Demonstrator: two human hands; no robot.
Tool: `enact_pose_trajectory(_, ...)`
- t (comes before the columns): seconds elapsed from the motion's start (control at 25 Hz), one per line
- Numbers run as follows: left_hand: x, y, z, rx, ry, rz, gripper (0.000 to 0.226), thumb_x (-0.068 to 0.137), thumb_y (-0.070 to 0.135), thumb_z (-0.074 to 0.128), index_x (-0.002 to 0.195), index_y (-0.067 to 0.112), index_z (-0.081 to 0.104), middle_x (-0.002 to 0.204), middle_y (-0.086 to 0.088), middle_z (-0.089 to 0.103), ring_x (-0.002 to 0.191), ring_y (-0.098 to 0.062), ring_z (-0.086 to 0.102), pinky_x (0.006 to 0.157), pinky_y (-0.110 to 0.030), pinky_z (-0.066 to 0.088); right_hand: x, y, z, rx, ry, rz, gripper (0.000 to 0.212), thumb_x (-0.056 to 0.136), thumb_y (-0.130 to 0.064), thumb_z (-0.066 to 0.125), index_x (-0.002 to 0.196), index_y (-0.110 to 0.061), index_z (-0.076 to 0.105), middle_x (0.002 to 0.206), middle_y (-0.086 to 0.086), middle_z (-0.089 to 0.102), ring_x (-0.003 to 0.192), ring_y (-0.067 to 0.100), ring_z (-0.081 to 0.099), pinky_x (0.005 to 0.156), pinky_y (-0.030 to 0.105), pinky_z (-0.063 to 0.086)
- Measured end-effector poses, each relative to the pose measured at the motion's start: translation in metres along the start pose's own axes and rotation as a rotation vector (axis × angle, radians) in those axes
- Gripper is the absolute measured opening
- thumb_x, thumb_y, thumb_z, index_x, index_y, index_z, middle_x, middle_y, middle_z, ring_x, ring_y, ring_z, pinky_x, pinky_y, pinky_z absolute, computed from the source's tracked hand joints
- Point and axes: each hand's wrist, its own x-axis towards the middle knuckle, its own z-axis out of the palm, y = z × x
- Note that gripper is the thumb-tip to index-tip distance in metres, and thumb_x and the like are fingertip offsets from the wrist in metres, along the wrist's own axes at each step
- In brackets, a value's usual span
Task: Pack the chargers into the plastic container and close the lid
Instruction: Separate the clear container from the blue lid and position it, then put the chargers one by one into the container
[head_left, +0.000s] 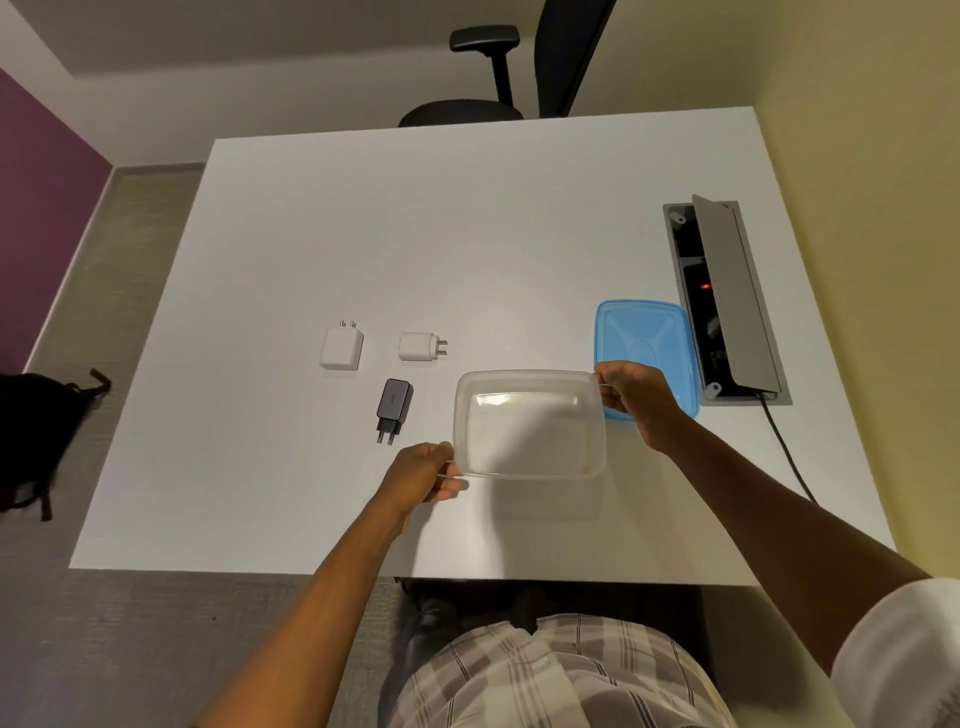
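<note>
Clear, slightly frosted plastic container (530, 423), rectangular with rounded corners, empty, sits open on matte white table (467, 234). Left hand (423, 473) pinches its near-left corner rim, thumb on top; right hand (631, 397) pinches the far-right corner rim. Blue translucent lid (641, 340), same rounded-rectangle shape with moulded ridges, lies flat just right of the container, partly under the right hand. Three chargers left of the container, none inside: large white glossy cube charger (341, 348) with prongs pointing away, smaller white charger (418, 346) with prongs pointing right, dark grey charger (392, 408) with two round pins pointing toward the person. Grey metal cable hatch (737, 291) stands open at right table edge. Black office chair (498, 67) behind the table.
</note>
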Motion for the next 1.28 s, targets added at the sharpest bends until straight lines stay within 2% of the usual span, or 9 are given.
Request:
enact_pose_trajectory(0.12, 0.001, -0.003, 0.000, -0.008, -0.001, 0.002, 0.029, 0.101, 0.028, 0.053, 0.105, 0.003, 0.067, 0.087, -0.011, 0.072, 0.086, -0.032, 0.076, 0.061, -0.026, 0.060, 0.002, 0.001, -0.001, -0.009, 0.024, -0.008, 0.034, 0.088, -0.023, 0.054, 0.092, 0.010, 0.061, 0.079, 0.029, 0.053, 0.077, 0.027, 0.054, 0.077, 0.043, 0.058)
enact_pose_trajectory(0.36, 0.001, -0.011, -0.019, -0.018, -0.010, 0.029, 0.032, 0.101, 0.029, 0.052, 0.104, 0.004, 0.072, 0.088, -0.010, 0.069, 0.073, -0.024, 0.066, 0.065, -0.029, 0.056, -0.003, -0.009, 0.005, -0.230, 0.302, -0.113, 0.025, 0.091, -0.010, 0.048, 0.099, 0.008, 0.064, 0.101, 0.026, 0.067, 0.088, 0.031, 0.063, 0.083, 0.045, 0.053)
enact_pose_trajectory(0.48, 0.004, -0.013, -0.038, -0.018, 0.029, 0.046, 0.032, 0.101, 0.028, 0.052, 0.109, 0.004, 0.072, 0.090, -0.011, 0.071, 0.076, -0.025, 0.067, 0.073, -0.037, 0.059, -0.013, -0.029, 0.018, -0.233, 0.345, -0.265, 0.024, 0.094, -0.011, 0.048, 0.107, -0.006, 0.068, 0.105, 0.007, 0.070, 0.097, 0.022, 0.064, 0.082, 0.023, 0.049)
enact_pose_trajectory(0.6, 0.009, -0.017, -0.062, 0.009, 0.087, 0.070, 0.027, 0.100, 0.026, 0.053, 0.107, 0.008, 0.072, 0.101, -0.016, 0.074, 0.082, -0.026, 0.071, 0.085, -0.042, 0.060, -0.019, -0.053, 0.049, -0.223, 0.277, -0.347, 0.026, 0.091, -0.010, 0.049, 0.107, -0.016, 0.069, 0.101, -0.003, 0.069, 0.086, 0.006, 0.061, 0.074, 0.012, 0.042)
enact_pose_trajectory(0.76, 0.024, -0.024, -0.088, 0.225, 0.248, 0.167, 0.022, 0.096, 0.022, 0.052, 0.095, 0.012, 0.072, 0.100, -0.010, 0.072, 0.089, -0.024, 0.066, 0.086, -0.039, 0.054, -0.025, -0.077, 0.117, -0.393, 0.158, -0.639, 0.023, 0.087, 0.004, 0.054, 0.102, -0.003, 0.070, 0.101, 0.009, 0.073, 0.090, 0.020, 0.065, 0.082, 0.023, 0.048)
enact_pose_trajectory(1.0, 0.063, -0.047, -0.113, 0.652, 0.555, 0.348, 0.040, 0.093, 0.015, 0.051, 0.132, 0.005, 0.051, 0.140, -0.015, 0.053, 0.134, -0.035, 0.046, 0.110, -0.043, 0.041, -0.013, -0.078, 0.219, -0.744, -0.256, -0.619, 0.033, 0.087, -0.007, 0.064, 0.120, -0.011, 0.064, 0.123, 0.007, 0.066, 0.111, 0.023, 0.061, 0.093, 0.031, 0.048)
enact_pose_trajectory(1.08, 0.076, -0.060, -0.113, 0.774, 0.581, 0.381, 0.057, 0.098, 0.022, 0.048, 0.152, 0.011, 0.034, 0.162, -0.011, 0.031, 0.150, -0.032, 0.028, 0.124, -0.044, 0.023, -0.004, -0.075, 0.242, -0.925, -0.294, -0.656, 0.038, 0.086, -0.005, 0.066, 0.123, -0.013, 0.062, 0.127, 0.009, 0.064, 0.115, 0.027, 0.060, 0.096, 0.036, 0.050)
enact_pose_trajectory(1.16, 0.087, -0.075, -0.110, 0.943, 0.592, 0.451, 0.064, 0.102, 0.030, 0.038, 0.159, 0.012, 0.014, 0.169, -0.011, 0.009, 0.156, -0.032, 0.009, 0.125, -0.042, 0.004, 0.005, -0.070, 0.258, -1.070, -0.325, -0.718, 0.041, 0.086, -0.003, 0.066, 0.125, -0.013, 0.060, 0.130, 0.009, 0.061, 0.121, 0.029, 0.056, 0.102, 0.041, 0.048)
enact_pose_trajectory(1.28, 0.101, -0.089, -0.114, 0.996, 0.625, 0.524, 0.066, 0.102, 0.037, 0.026, 0.160, 0.013, 0.006, 0.169, -0.011, 0.001, 0.157, -0.029, 0.001, 0.127, -0.045, 0.005, 0.021, -0.064, 0.272, -1.217, -0.375, -0.804, 0.048, 0.088, -0.004, 0.065, 0.134, -0.012, 0.054, 0.141, 0.011, 0.053, 0.132, 0.030, 0.047, 0.111, 0.043, 0.038)
